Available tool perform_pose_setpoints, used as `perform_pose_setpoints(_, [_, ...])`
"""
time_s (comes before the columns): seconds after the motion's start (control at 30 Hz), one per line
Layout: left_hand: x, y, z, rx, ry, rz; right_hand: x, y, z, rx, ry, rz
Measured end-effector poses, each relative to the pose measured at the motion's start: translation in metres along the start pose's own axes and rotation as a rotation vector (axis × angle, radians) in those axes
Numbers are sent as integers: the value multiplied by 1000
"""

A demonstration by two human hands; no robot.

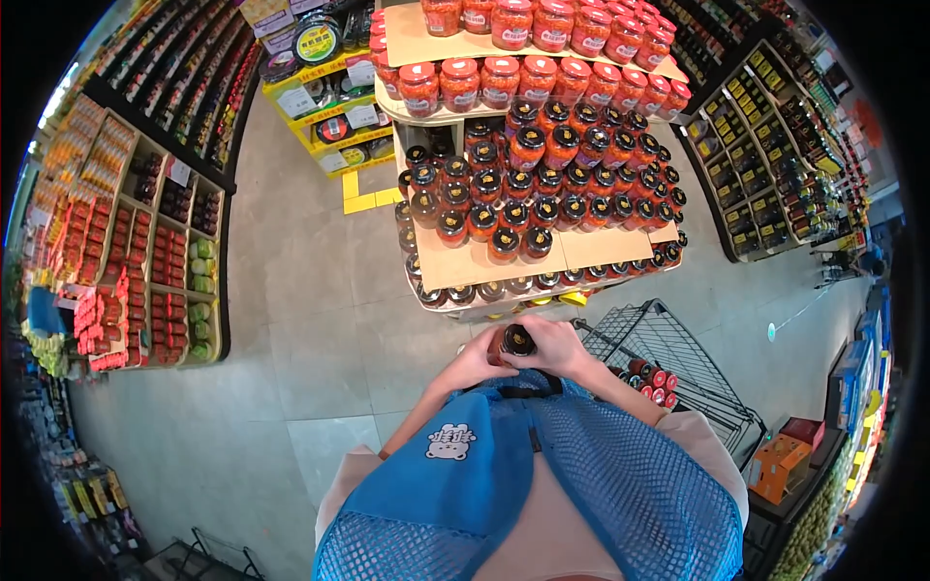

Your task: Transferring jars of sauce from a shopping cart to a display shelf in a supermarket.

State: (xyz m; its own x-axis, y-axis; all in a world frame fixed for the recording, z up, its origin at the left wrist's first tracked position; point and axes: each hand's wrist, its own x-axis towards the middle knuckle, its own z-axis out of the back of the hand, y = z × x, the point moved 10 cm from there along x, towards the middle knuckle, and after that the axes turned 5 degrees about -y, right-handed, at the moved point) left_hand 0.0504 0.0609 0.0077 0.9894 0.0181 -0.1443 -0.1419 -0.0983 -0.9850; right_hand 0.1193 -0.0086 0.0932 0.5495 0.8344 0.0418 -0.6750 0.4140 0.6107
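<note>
Close to my chest, my left hand [476,361] and my right hand [556,347] both grip one glass jar with a black lid [517,340], its contents reddish. The jar stands roughly upright between them. Ahead is a tiered display stand whose cardboard sheet [472,265] bears rows of similar black-lidded jars [504,242], some stacked on others. On the upper tier, red-lidded jars [419,91] line the curved edge. More black-lidded jars run along the stand's low front rim.
A wire shopping cart [654,341] holding several jars [659,379] stands at my right, beside the display. Stocked shelves rise at left [225,290] and right [726,240]. A yellow shelf unit [305,120] is beyond the stand's left side. An orange box [779,465] sits at lower right.
</note>
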Motion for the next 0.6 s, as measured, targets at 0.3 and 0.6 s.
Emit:
perform_pose_setpoints(0.3, [36, 21, 97, 64, -387, -197, 87, 19, 3, -128, -30, 270])
perform_pose_setpoints(0.6, [68, 76, 153, 620, -485, -31, 162, -13, -43, -484, 17, 395])
